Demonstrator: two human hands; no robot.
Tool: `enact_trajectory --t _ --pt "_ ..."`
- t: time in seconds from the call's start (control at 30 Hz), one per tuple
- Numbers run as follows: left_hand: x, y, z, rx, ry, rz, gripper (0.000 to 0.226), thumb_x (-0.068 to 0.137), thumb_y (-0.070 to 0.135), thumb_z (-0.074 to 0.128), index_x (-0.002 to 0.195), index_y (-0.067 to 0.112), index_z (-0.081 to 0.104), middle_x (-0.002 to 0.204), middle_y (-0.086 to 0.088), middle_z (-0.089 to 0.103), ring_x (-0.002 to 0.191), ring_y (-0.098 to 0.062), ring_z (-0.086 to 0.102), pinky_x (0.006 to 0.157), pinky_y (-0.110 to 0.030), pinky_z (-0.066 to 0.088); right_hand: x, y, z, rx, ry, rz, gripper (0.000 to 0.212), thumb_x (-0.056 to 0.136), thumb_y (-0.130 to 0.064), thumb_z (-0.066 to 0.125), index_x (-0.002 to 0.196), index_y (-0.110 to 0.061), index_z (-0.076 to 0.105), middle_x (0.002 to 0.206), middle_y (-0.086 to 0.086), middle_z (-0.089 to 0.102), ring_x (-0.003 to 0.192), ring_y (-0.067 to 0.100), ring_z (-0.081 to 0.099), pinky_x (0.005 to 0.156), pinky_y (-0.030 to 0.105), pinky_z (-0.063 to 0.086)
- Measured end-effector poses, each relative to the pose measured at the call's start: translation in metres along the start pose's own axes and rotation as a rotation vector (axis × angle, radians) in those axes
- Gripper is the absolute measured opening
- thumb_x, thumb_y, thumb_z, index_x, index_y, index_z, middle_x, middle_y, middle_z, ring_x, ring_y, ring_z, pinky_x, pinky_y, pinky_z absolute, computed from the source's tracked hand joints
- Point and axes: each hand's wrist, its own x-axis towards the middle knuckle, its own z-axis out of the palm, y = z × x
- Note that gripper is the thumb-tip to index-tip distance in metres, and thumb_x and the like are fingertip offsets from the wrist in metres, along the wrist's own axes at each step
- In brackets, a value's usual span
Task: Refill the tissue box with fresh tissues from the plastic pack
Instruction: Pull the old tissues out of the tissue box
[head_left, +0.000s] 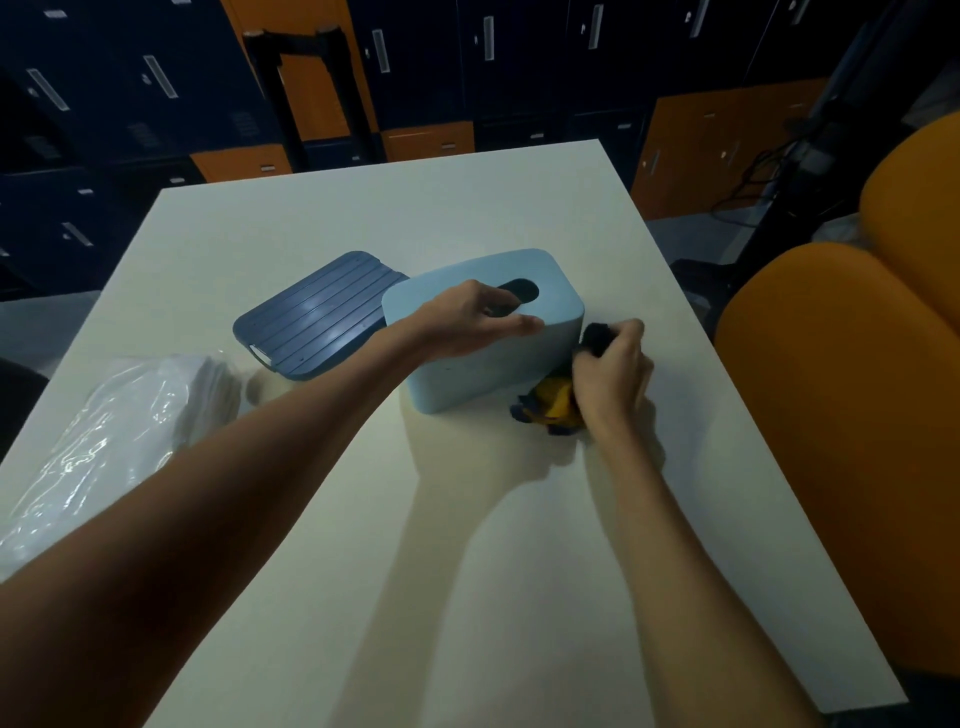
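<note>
A light blue tissue box (467, 374) with an oval slot on top stands in the middle of the white table (467, 545). My left hand (470, 317) rests over its top near the slot, fingers spread on the box. Its dark blue ribbed lid (317, 314) lies flat just to the left. The clear plastic pack of white tissues (119, 441) lies at the table's left edge. My right hand (613, 369) is closed around a small black and yellow object (550, 402) right beside the box's right end.
Orange chairs (841, 415) stand close along the table's right side. Dark blue and orange lockers (415, 67) line the back wall. Cables and a stand (795, 150) sit at the far right.
</note>
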Motion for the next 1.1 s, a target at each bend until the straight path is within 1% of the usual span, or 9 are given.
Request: enact_trajectory --t 0.2,0.27,0.33,0.43,0.57,0.73,0.87,0.97,1.1 --pt "0.003 0.001 -0.001 0.062 0.008 -0.001 0.043 0.088 0.055 0.055 0.114 0.022 0.065 0.079 0.002 0.055 0.064 -0.006 0.047 0.059 -0.026 0.034 -0.065 -0.014 0.030 0.058 -0.058 0.020 0.039 0.086 -0.005 0.064 0.117 0.005 0.042 0.124 0.023 0.054 0.113 0.033 0.054 0.084 0.014 0.036" --pt "0.003 0.003 -0.001 0.064 -0.014 0.011 0.036 0.089 0.054 0.054 0.108 0.026 0.065 0.088 -0.012 0.061 0.060 -0.006 0.044 0.056 -0.024 0.031 -0.070 -0.015 0.029 0.122 -0.069 0.054 0.039 0.083 0.000 0.065 0.116 0.007 0.045 0.123 0.022 0.057 0.115 0.032 0.054 0.083 0.010 0.033" --pt "0.002 0.003 -0.002 0.061 -0.014 0.016 0.025 0.088 0.055 0.055 0.094 0.032 0.061 0.102 -0.015 0.061 0.063 -0.016 0.049 0.054 -0.024 0.029 -0.056 -0.013 0.018 0.132 -0.035 0.134 0.037 0.081 0.003 0.060 0.116 0.002 0.047 0.121 0.019 0.059 0.113 0.032 0.055 0.087 0.021 0.038" --pt "0.003 0.002 -0.002 0.054 0.009 -0.001 0.035 0.087 0.055 0.057 0.104 0.025 0.065 0.109 -0.021 0.061 0.078 -0.032 0.052 0.056 -0.028 0.030 -0.026 -0.008 0.001 0.231 0.027 0.232 0.035 0.082 0.009 0.053 0.115 -0.001 0.046 0.116 0.016 0.059 0.101 0.024 0.059 0.085 0.025 0.048" --pt "0.003 0.001 0.001 0.059 0.017 0.000 0.034 0.086 0.056 0.057 0.094 0.024 0.065 0.090 -0.015 0.061 0.081 -0.039 0.049 0.060 -0.030 0.029 -0.030 -0.011 0.010 0.185 0.023 0.218 0.033 0.081 0.008 0.056 0.112 0.001 0.052 0.113 0.016 0.062 0.099 0.023 0.061 0.085 0.026 0.049" --pt "0.003 0.003 0.001 0.079 0.010 0.001 0.050 0.089 0.054 0.055 0.121 0.017 0.063 0.107 -0.016 0.065 0.067 -0.015 0.048 0.060 -0.026 0.033 -0.064 -0.015 0.033 0.158 -0.164 0.168 0.032 0.081 -0.001 0.068 0.111 0.004 0.060 0.115 0.018 0.065 0.109 0.028 0.060 0.075 0.007 0.035" --pt "0.001 0.003 0.000 0.065 0.016 0.008 0.041 0.088 0.053 0.057 0.107 0.019 0.067 0.101 -0.005 0.058 0.088 -0.025 0.052 0.058 -0.033 0.032 -0.034 -0.002 0.014 0.138 -0.029 0.182 0.028 0.078 0.001 0.065 0.106 -0.003 0.064 0.109 0.014 0.068 0.102 0.028 0.063 0.082 0.021 0.042" --pt "0.002 0.000 0.001 0.055 0.020 0.011 0.031 0.087 0.054 0.057 0.077 0.024 0.061 0.061 -0.003 0.050 0.060 -0.026 0.043 0.058 -0.032 0.029 -0.015 0.005 0.009 0.196 0.071 0.192 0.032 0.082 0.009 0.057 0.112 -0.003 0.057 0.114 0.015 0.064 0.106 0.028 0.061 0.086 0.025 0.047" --pt "0.007 -0.004 0.001 0.071 0.036 -0.001 0.028 0.086 0.058 0.056 0.077 0.032 0.060 0.056 0.011 0.042 0.056 -0.009 0.039 0.056 -0.030 0.028 -0.044 -0.001 0.029 0.221 0.139 0.060 0.029 0.084 0.001 0.061 0.112 -0.001 0.055 0.115 0.014 0.064 0.108 0.029 0.059 0.089 0.020 0.040"
